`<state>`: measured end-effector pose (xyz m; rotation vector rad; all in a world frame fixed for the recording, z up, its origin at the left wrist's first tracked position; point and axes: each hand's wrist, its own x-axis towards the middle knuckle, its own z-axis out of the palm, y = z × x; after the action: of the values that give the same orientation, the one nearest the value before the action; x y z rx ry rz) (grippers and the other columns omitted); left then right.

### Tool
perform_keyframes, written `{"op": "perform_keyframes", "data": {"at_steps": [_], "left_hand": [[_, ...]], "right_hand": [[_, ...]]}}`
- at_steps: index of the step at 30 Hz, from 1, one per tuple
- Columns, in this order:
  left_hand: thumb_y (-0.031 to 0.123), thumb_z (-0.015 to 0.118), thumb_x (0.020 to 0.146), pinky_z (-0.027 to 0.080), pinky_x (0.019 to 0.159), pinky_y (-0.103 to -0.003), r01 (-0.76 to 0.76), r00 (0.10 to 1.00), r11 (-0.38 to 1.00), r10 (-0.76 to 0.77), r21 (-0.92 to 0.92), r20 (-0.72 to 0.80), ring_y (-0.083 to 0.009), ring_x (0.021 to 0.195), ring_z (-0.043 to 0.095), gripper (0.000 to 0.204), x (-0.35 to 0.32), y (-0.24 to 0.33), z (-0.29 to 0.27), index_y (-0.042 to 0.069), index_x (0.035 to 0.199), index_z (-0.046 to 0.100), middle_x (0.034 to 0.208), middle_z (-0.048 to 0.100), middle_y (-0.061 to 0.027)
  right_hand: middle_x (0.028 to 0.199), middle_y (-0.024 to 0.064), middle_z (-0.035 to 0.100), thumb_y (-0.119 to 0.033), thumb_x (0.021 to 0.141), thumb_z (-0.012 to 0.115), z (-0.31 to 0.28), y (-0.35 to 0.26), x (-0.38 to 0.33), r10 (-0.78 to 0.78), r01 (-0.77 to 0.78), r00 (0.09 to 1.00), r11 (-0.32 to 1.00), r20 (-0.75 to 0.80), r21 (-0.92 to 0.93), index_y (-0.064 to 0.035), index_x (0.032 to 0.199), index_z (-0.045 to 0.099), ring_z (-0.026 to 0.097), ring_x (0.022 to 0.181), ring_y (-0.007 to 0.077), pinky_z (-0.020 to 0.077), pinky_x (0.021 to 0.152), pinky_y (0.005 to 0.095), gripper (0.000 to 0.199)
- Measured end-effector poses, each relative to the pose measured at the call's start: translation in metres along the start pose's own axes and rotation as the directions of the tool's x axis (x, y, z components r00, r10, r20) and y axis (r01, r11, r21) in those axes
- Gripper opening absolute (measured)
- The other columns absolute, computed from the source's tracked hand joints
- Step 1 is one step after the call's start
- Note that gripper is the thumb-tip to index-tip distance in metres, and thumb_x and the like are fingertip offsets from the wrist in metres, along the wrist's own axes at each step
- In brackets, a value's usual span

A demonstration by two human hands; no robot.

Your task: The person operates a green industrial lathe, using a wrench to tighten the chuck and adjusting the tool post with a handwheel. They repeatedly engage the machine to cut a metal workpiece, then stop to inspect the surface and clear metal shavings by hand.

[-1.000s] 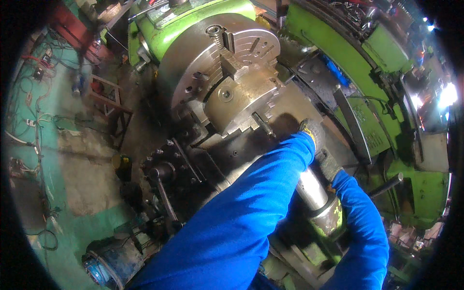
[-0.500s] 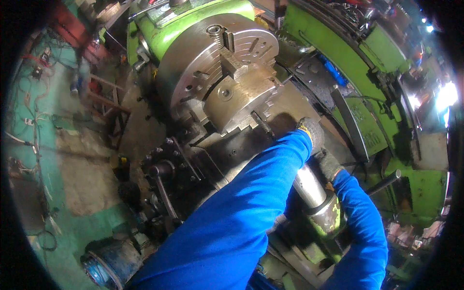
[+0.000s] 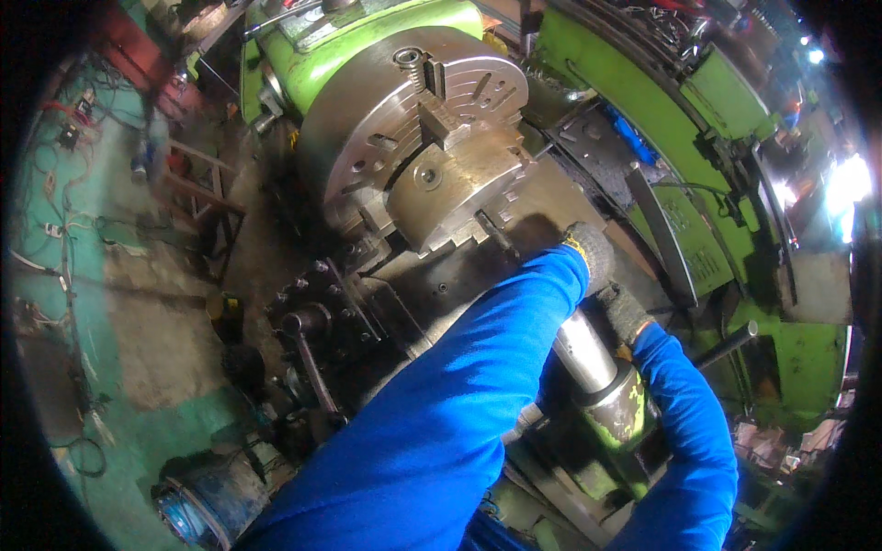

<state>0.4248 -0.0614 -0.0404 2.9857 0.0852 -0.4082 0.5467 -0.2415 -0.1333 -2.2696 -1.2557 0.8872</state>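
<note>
My left hand, in a dark knit glove with a yellow cuff edge, is rounded closed past the upper end of a bright steel tailstock quill. Just below it, my gloved right hand curls beside the same end of the quill. Whatever the fingers grip is hidden under the gloves. The quill comes out of a green, worn tailstock. Up and left of the hands, a smaller steel chuck sits in the jaws of a big lathe chuck. A dark chuck jaw rod sticks out near my left hand.
A tool post with a handle stands left of my left forearm. A green headstock is behind the big chuck. Green machine panels and a steel bar lever lie to the right. A blue bucket stands lower left.
The view has shifted very slightly. Both hands keep their place at the quill's end, and neither chuck has visibly turned.
</note>
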Motion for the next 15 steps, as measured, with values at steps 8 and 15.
{"op": "perform_keyframes", "data": {"at_steps": [8,15], "left_hand": [[0.031,0.063,0.094,0.055,0.095,-0.048,-0.092,0.996,0.996,0.092,-0.021,-0.014,-0.0287,0.114,0.071,0.033,-0.002,-0.005,0.003,0.015,0.118,0.078,0.122,0.075,-0.0097],[0.027,0.067,0.090,0.056,0.092,-0.047,-0.105,0.995,0.994,0.105,0.024,-0.002,-0.0289,0.109,0.073,0.029,-0.015,-0.001,-0.019,0.015,0.113,0.080,0.116,0.077,-0.0107]], "right_hand": [[0.122,0.0261,0.068,-0.022,0.105,0.048,-0.005,0.022,0.012,0.003,0.040,0.994,0.927,0.112,-0.372,-0.0023,0.126,0.065,0.065,0.114,0.0433,0.0504,0.096,0.0479,0.034],[0.119,0.0248,0.069,-0.021,0.106,0.044,0.005,0.066,0.014,0.086,-0.083,0.996,0.993,0.034,-0.083,-0.0033,0.127,0.064,0.067,0.111,0.0401,0.0504,0.096,0.0485,0.034]]}}
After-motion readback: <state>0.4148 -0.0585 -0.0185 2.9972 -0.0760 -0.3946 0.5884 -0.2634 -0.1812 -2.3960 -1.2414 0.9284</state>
